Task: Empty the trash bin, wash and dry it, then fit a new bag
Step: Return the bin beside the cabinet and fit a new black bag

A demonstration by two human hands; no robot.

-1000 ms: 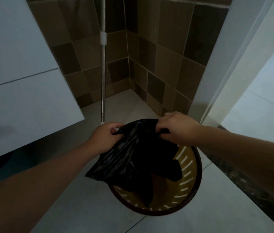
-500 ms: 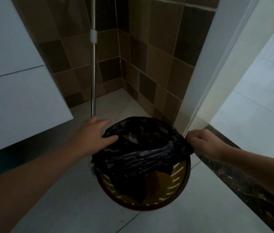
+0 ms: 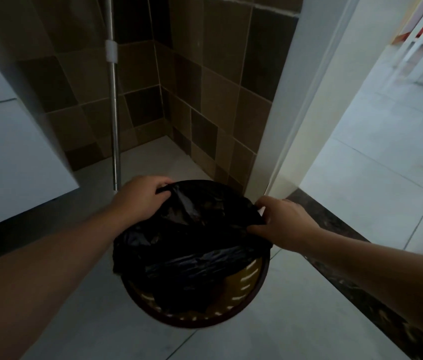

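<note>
A round slotted trash bin point(image 3: 250, 289), yellow inside with a dark rim, stands on the pale floor tiles below me. A black plastic bag point(image 3: 200, 229) is spread across its far half and hangs down inside. My left hand point(image 3: 140, 201) grips the bag's edge at the bin's far left rim. At the right rim my right hand point(image 3: 283, 224) pinches the bag's opposite edge and holds it stretched. The near part of the bin's inside stays uncovered.
A metal pole point(image 3: 114, 120) stands upright just behind the bin against the brown tiled wall point(image 3: 218, 105). A white cabinet point(image 3: 5, 141) juts out on the left. A white door frame point(image 3: 298, 126) and dark threshold point(image 3: 361, 268) border a bright room on the right.
My hands have pulled apart from the middle, spreading the bag's mouth wide over the bin's far rim. The right hand has shifted to the right rim, the left to the far left rim.
</note>
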